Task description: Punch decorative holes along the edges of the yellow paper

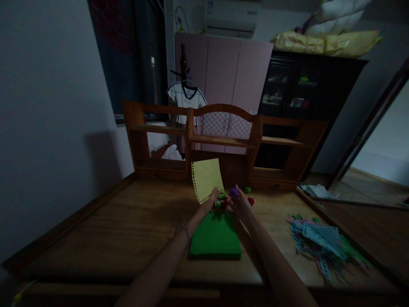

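Above the green pad point(215, 236), left hand point(209, 201) pinches yellow sheet point(206, 178).

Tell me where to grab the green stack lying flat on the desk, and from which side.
Probably grip the green stack by its near edge, coming from the front of the desk. It lies flat with that thick edge free; the far edge is crowded by small coloured pieces, the left hand holding a yellow sheet and the right hand holding a purple piece.
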